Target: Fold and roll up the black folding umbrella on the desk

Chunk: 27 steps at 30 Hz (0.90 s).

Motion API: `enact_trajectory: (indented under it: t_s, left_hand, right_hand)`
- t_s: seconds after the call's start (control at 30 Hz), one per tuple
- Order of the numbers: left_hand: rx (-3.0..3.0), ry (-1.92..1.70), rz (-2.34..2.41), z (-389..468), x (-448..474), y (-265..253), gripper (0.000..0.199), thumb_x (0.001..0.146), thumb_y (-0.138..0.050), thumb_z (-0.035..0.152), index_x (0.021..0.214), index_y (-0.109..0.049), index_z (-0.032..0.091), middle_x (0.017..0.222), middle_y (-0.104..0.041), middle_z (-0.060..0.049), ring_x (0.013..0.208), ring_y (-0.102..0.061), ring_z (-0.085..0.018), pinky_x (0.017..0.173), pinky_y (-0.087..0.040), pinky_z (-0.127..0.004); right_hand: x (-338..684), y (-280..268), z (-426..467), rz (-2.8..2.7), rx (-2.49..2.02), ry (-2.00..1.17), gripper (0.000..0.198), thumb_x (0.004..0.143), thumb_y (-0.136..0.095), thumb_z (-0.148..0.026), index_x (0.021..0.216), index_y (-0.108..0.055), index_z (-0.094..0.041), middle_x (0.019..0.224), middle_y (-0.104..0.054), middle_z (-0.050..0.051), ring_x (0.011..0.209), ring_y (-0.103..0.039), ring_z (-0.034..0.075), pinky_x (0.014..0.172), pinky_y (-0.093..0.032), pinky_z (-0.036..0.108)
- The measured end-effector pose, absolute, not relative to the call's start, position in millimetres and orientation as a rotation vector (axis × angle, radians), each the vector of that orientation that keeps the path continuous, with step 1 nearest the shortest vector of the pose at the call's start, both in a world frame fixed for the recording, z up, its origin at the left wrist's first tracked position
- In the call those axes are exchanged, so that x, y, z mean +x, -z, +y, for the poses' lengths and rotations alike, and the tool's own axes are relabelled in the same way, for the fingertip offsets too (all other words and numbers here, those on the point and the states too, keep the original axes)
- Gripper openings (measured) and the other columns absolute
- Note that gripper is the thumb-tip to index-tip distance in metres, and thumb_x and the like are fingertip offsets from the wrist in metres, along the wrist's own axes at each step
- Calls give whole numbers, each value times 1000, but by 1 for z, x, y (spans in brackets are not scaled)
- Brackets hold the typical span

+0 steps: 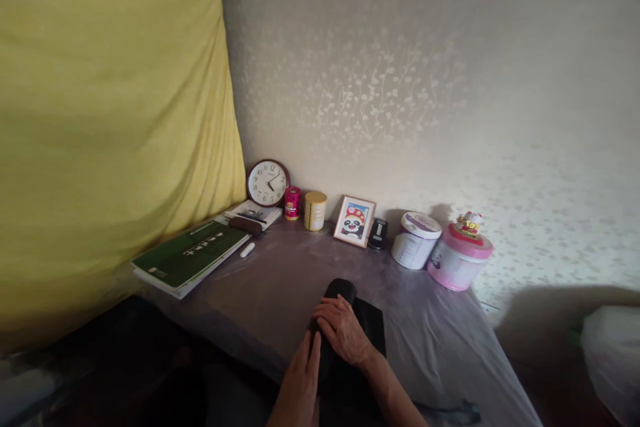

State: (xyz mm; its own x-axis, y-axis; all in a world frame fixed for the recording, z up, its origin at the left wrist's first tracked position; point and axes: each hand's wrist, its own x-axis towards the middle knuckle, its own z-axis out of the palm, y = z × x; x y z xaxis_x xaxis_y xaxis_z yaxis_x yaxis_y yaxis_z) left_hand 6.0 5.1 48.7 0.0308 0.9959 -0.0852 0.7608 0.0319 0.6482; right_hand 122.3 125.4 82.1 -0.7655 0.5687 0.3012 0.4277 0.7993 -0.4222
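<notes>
A black rolled bundle (342, 288) lies on the cloth-covered table near its front edge, with a flat black part (371, 320) spreading out to its right. Its exact kind does not show. My right hand (345, 332) lies across the roll from the right, its fingers bent over the top and pressed close together. Along the roll's left side my left hand (303, 370) grips with fairly straight fingers, the tips just short of the right hand's. The near end of the bundle is dark and partly hidden by my forearms.
Along the wall stand a clock (268, 183), a pink can (293, 203), a yellow-lidded can (315, 211), a panda picture frame (355, 221), a black stapler-like object (378, 234), a white tub (417, 241) and a pink-lidded tub (459, 259). A green book (193, 253) lies left.
</notes>
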Motion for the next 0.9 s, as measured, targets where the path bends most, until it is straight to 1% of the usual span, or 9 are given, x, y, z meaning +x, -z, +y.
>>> enact_trajectory:
  t_s: [0.13, 0.23, 0.33, 0.43, 0.5, 0.57, 0.67, 0.8, 0.9]
  left_hand:
    - [1742, -546, 1801, 7, 7, -53, 83, 61, -40, -1, 140, -15, 6, 149, -15, -18, 137, -16, -26, 111, -19, -39]
    - [1745, -522, 1813, 7, 7, -52, 86, 59, -41, -1, 140, -12, 5, 149, -16, -19, 137, -17, -26, 110, -21, -39]
    - [1727, -603, 1800, 8, 6, -47, 87, 59, -41, 2, 141, -13, 9, 149, -17, -15, 137, -18, -25, 110, -21, -40]
    - [1711, -679, 1774, 6, 4, -43, 84, 62, -40, 5, 141, -16, 15, 149, -21, -11, 136, -20, -25, 110, -22, -41]
    - [1741, -672, 1768, 4, 4, -43, 84, 62, -41, 5, 141, -15, 12, 149, -20, -13, 136, -20, -26, 109, -23, -41]
    - [1781, -667, 1765, 2, 4, -43, 86, 61, -43, 6, 141, -11, 9, 149, -18, -17, 136, -20, -27, 109, -24, -41]
    - [1785, -708, 1784, -1, 7, -43, 87, 62, -42, 6, 142, -8, 10, 148, -21, -17, 135, -21, -28, 108, -24, -43]
    - [1802, -756, 1791, -2, 9, -41, 88, 63, -41, 5, 142, -4, 15, 148, -21, -14, 135, -21, -26, 109, -23, -43]
    - [1832, -737, 1803, -3, 9, -42, 87, 63, -41, 4, 142, -3, 12, 147, -20, -16, 135, -22, -27, 109, -24, -41]
  right_hand:
    - [116, -77, 157, -2522, -926, -375, 32, 93, -34, -26, 96, -66, -24, 103, -68, 2, 118, -47, 18, 107, -18, 46]
    - [114, -74, 178, -2442, -1035, -356, 30, 92, -36, -25, 92, -67, -25, 103, -68, 1, 115, -50, 18, 105, -24, 42]
    - [117, -71, 191, -2325, -1150, -339, 28, 90, -38, -24, 96, -65, -24, 106, -67, 3, 107, -56, 17, 99, -35, 35]
    - [133, -68, 194, -2189, -1291, -299, 30, 89, -36, -27, 105, -61, -20, 107, -65, 8, 104, -58, 20, 94, -41, 36]
    - [153, -66, 190, -2091, -1379, -273, 34, 89, -34, -29, 107, -60, -17, 107, -64, 11, 103, -58, 23, 91, -43, 37]
    - [176, -62, 181, -1950, -1479, -255, 36, 88, -33, -32, 104, -60, -14, 104, -65, 14, 98, -61, 24, 88, -45, 37]
    - [206, -53, 161, -1819, -1590, -244, 34, 84, -36, -34, 98, -61, -16, 97, -67, 13, 92, -63, 25, 83, -46, 36]
    - [219, -43, 131, -1773, -1676, -385, 34, 82, -39, -40, 96, -61, -18, 84, -69, 11, 78, -66, 24, 72, -49, 33]
    - [219, -40, 113, -1736, -1712, -379, 34, 80, -43, -43, 96, -60, -18, 82, -69, 10, 78, -66, 26, 71, -48, 34]
